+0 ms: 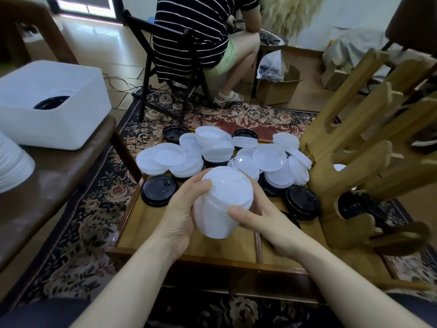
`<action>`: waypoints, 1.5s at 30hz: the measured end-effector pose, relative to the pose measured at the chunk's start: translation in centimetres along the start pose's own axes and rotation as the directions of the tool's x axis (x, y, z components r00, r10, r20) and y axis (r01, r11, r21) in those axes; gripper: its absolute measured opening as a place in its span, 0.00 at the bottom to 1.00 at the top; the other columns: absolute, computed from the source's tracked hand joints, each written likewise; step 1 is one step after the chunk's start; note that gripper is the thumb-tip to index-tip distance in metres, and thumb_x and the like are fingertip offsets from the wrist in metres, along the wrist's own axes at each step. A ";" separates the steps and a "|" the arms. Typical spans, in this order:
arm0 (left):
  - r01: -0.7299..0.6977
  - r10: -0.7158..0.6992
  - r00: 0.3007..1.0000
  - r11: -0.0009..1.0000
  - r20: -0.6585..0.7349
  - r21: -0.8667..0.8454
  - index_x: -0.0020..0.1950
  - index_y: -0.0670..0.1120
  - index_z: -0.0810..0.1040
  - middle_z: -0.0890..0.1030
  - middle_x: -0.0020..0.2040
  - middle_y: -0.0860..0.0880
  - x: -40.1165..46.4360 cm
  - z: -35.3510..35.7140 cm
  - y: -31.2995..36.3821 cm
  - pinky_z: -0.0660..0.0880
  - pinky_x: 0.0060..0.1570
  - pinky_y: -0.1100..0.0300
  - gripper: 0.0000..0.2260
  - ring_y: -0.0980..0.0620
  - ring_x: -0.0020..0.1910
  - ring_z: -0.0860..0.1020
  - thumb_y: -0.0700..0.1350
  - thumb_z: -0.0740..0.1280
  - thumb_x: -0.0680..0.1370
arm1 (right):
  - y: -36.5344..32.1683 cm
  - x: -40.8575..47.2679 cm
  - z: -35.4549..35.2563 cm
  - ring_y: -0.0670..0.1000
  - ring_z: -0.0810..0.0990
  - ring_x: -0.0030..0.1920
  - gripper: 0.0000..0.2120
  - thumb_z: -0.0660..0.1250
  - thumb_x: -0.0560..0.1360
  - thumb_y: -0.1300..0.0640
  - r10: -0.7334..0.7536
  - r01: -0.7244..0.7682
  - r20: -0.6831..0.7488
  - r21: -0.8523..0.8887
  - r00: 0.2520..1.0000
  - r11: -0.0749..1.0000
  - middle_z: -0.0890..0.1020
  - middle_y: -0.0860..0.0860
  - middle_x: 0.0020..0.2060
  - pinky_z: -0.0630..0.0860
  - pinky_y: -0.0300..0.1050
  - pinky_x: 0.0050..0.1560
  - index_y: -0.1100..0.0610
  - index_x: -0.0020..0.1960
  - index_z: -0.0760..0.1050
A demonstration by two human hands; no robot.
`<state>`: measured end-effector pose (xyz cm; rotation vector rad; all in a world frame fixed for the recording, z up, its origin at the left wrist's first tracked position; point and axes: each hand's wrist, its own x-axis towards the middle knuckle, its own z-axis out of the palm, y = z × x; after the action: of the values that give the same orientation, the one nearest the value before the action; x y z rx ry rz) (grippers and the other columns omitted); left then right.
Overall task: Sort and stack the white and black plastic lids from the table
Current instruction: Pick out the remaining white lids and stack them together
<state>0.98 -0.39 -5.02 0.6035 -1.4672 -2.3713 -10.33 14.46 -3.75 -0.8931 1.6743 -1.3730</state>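
Both my hands hold a tall stack of white lids [222, 204] above the near part of the low wooden table [165, 237]. My left hand [182, 209] cups the stack's left side, fingers curled round it. My right hand [255, 214] grips its right side, thumb across the front. Beyond the stack, several loose white lids [170, 159] lie heaped on the table. Black lids lie among them: one at the left [159, 190], a short stack at the right [301, 202], others at the far edge [176, 133].
A white bin [59, 114] with black lids inside sits on a brown bench at the left, beside a white lid stack [11, 164]. A wooden rack [354, 162] holding black lids stands on the table's right. A person sits on a chair [165, 67] beyond the table.
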 end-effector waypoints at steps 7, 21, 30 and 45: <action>0.111 -0.119 0.992 0.983 0.046 0.144 0.66 0.63 0.77 0.82 0.63 0.56 -0.6 0.3 -0.3 0.79 0.57 0.49 0.28 0.51 0.62 0.80 0.67 0.66 0.67 | 0.6 -0.1 -0.8 0.42 0.74 0.67 0.39 0.76 0.66 0.45 0.005 -0.004 -0.026 0.034 1.000 0.999 0.75 0.38 0.66 0.73 0.50 0.67 0.37 0.73 0.62; 0.256 -0.255 0.965 0.967 -0.061 -0.002 0.62 0.61 0.80 0.83 0.60 0.52 -1.3 0.7 -0.8 0.82 0.48 0.46 0.28 0.47 0.58 0.83 0.65 0.75 0.64 | 1.5 0.4 -1.0 0.45 0.71 0.69 0.37 0.75 0.71 0.52 -0.035 0.033 -0.054 -0.033 0.998 0.999 0.74 0.41 0.68 0.71 0.52 0.69 0.38 0.74 0.62; 0.100 -0.117 0.964 0.991 -0.238 -0.084 0.59 0.61 0.82 0.81 0.61 0.49 -0.1 -0.4 -0.4 0.82 0.40 0.51 0.25 0.43 0.58 0.80 0.54 0.72 0.62 | 0.6 3.0 -3.5 0.39 0.71 0.68 0.32 0.73 0.70 0.41 -0.024 -0.020 -0.248 -0.172 0.968 0.985 0.72 0.40 0.68 0.69 0.50 0.70 0.39 0.72 0.67; 0.127 -0.131 0.981 0.991 -0.146 -0.033 0.62 0.62 0.81 0.81 0.61 0.53 0.2 -1.0 -0.1 0.83 0.43 0.50 0.35 0.46 0.59 0.80 0.60 0.75 0.54 | 3.0 10.0 -7.6 0.55 0.58 0.75 0.40 0.73 0.71 0.39 -0.027 -0.239 -0.298 -0.813 0.954 0.531 0.67 0.52 0.72 0.55 0.53 0.73 0.50 0.76 0.61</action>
<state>1.31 -1.19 -5.54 0.8729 -1.3729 -2.3779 -21.69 9.49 -7.18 -1.1031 2.6564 -0.5148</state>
